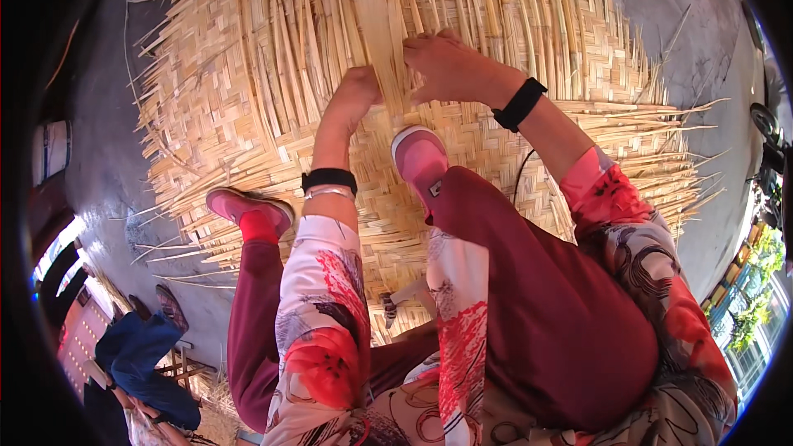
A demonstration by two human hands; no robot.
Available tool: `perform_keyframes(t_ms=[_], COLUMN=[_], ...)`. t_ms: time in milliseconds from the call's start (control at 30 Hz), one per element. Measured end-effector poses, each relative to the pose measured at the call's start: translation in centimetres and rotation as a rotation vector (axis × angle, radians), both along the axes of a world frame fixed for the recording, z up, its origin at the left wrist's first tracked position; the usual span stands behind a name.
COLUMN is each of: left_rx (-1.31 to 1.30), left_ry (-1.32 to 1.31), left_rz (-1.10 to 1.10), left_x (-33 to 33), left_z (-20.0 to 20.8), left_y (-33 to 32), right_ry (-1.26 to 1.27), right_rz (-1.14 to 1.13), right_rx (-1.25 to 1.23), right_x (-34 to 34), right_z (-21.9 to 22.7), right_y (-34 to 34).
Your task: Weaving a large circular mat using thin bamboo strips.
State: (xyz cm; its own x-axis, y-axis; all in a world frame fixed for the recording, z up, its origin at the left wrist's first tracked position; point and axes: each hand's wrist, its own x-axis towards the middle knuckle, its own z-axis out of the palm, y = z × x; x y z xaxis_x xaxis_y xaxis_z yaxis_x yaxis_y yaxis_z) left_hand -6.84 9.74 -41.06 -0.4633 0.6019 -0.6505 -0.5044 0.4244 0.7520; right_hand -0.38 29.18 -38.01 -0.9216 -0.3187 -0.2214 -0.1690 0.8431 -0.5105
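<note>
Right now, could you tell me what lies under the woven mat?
Grey ground shows around the mat. Beneath it nothing can be seen; the weave, both shoes and both hands cover it.

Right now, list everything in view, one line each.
mat: one, straw-coloured woven strips, on the ground under both hands
wide strip: one, pale, upright between the hands
ground: grey, around the mat
tool: one, dark head with pale handle, on the mat by the knees
other person: one, in blue, lower left
left hand: on the mat, black wristband
right hand: pressing the strips, black wristband
shoes: two, pink, on the mat
</note>
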Motion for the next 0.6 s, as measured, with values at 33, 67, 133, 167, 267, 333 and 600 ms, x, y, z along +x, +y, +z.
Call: perform_keyframes(t_ms=[33,67,133,167,267,333,600], left_rx=[0.012,-0.05,-0.346,-0.424,-0.619,-0.642,-0.733], left_ry=[-0.023,0.014,0.748,0.943,1.036,1.105,1.305], left_rz=[0.273,0.318,0.391,0.24,-0.166,-0.152,-0.383], left_x=[0.4,1.3,3.6,4.9,8.5,9.2,10.0], left_z=[-0.5,-1.0,-1.8,-2.0,-2.3,-2.4,-3.4], left_y=[-0.9,-1.9,-3.7,-4.4,-5.7,-6.1,-6.3], right_ry=[0.067,-0.089,-0.244,-0.107,0.134,0.238,-0.083], right_rz=[0.013,0.065,0.115,0.091,0.109,0.132,0.067], right_rx=[-0.059,0.105,0.272,0.232,0.193,0.204,0.226], right_x=[0.3,0.6,1.2,1.7,2.2,2.0,3.3], right_z=[-0.6,-1.3,-2.5,-3.0,-4.4,-5.0,-5.8], right_y=[0.4,0.7,1.3,1.2,0.3,-0.1,-1.5])
